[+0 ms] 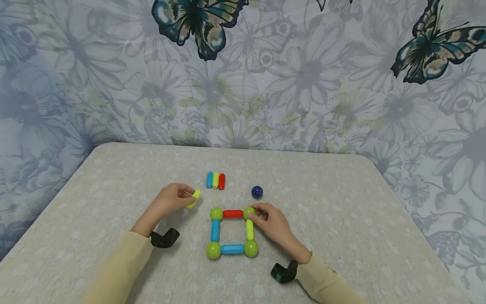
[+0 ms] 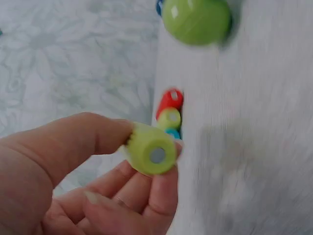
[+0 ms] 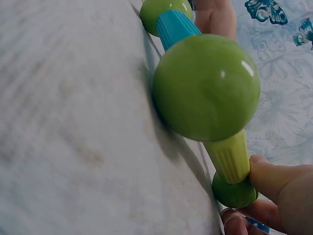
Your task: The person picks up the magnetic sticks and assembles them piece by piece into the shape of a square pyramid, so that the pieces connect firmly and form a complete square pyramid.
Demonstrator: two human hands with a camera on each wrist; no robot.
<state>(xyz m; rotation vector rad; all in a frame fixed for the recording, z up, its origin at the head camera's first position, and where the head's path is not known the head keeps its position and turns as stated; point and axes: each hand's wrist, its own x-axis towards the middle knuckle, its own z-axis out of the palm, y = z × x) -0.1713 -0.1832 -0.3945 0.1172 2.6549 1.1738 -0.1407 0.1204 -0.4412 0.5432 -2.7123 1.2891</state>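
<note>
In the head view, a square frame of magnetic sticks and green balls lies on the table. Its sides are a red stick (image 1: 233,213), a yellow stick (image 1: 249,230) and two blue sticks (image 1: 233,249); green balls (image 1: 213,250) form the corners. My left hand (image 1: 175,197), left of the frame, pinches a separate yellow magnetic stick (image 2: 154,152) between thumb and fingers, its grey end disc facing the left wrist camera. My right hand (image 1: 274,221) grips the far right green ball (image 3: 234,192), thumb by the end of the yellow side. Some fingertips are hidden behind that ball.
Beyond the frame, a blue stick (image 1: 209,180), a yellow stick (image 1: 215,180) and a red stick (image 1: 222,181) lie side by side. A dark blue ball (image 1: 257,192) sits to their right. The cloth-covered table (image 1: 341,202) ends at a flowered wall (image 1: 265,84).
</note>
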